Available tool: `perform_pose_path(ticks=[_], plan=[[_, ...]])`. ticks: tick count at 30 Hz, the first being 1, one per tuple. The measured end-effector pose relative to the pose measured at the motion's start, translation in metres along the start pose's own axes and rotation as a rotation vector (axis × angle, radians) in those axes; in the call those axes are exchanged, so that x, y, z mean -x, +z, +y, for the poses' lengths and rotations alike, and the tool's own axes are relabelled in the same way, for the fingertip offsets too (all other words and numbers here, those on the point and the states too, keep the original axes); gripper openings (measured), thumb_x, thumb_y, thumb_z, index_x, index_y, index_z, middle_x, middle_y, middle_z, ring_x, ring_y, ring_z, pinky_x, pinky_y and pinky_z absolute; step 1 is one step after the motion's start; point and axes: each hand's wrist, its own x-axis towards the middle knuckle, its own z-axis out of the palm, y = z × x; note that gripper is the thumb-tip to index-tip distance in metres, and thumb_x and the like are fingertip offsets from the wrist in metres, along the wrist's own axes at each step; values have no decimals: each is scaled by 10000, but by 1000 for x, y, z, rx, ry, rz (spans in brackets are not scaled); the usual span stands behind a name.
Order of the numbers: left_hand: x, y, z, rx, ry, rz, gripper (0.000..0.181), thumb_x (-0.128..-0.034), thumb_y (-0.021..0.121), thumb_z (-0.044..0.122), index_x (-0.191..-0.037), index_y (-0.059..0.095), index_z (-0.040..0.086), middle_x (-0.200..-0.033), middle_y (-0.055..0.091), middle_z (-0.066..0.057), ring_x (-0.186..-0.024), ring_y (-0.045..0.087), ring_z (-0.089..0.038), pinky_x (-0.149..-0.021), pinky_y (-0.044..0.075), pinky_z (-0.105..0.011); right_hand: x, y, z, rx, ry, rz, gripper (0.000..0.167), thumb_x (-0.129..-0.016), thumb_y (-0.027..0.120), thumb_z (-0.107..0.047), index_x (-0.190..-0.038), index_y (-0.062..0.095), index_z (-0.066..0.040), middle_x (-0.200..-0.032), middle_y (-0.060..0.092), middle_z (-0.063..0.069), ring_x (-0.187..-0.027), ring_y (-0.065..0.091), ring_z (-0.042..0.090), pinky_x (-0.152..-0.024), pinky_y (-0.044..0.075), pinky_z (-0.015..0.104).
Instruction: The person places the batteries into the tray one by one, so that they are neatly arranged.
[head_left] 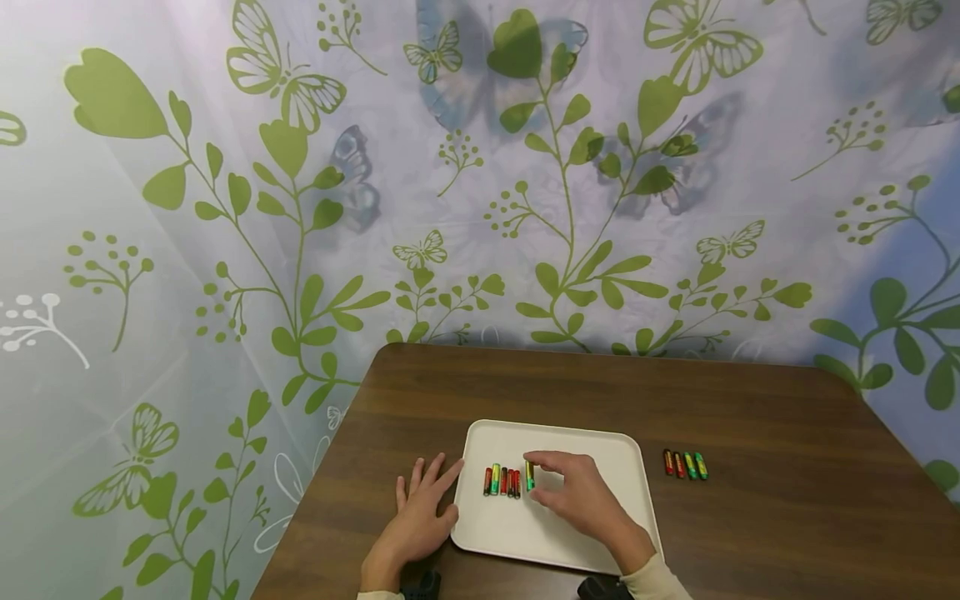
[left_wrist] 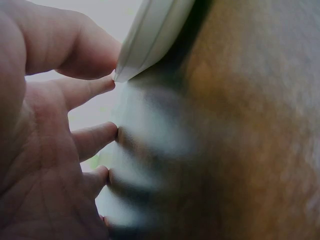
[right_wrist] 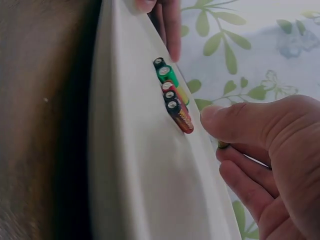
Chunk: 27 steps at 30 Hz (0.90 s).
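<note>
At lower centre of the head view, a single battery [head_left: 529,475] is pinched by its ends between thumb and fingertip of the right hand [head_left: 577,498], just right of a row of five batteries [head_left: 503,482]. The left rim of the tray [head_left: 502,533] is touched by the spread-fingered left hand [head_left: 420,518]. Room is left toward the tray's right rim; beyond it, four batteries [head_left: 679,465] are set on the table [head_left: 787,467].

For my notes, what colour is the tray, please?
The tray is off-white, showing best in the head view.
</note>
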Motion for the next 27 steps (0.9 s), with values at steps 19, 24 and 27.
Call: perform_pose_path(ticks=[19, 24, 27], plan=[[-2, 2, -1, -14, 3, 16, 703, -992, 622, 95, -1676, 472, 153, -1791, 251, -263, -1664, -5, -588, -1211, -155, -831, 2, 19, 3, 111, -109, -25, 454, -795, 946, -72, -1229, 815, -86, -1205, 834, 26, -1132, 797, 222, -986, 643, 442], [-2, 3, 0, -22, 5, 13, 697, -1003, 627, 98, -1679, 467, 154, -1793, 250, -256, -1666, -3, -585, -1213, -146, -831, 2, 16, 6, 165, -114, -8, 467, -796, 954, -122, -1239, 814, -86, -1218, 834, 12, -1124, 802, 206, -969, 649, 421], [-3, 2, -1, -19, 5, 11, 701, -1000, 622, 96, -1680, 465, 155, -1793, 245, -261, -1664, -10, -589, -1211, -158, -830, 3, 9, 6, 171, -88, -3, 463, -811, 954, -160, -1246, 815, -83, -1232, 832, 15, -1122, 805, 214, -955, 653, 426]])
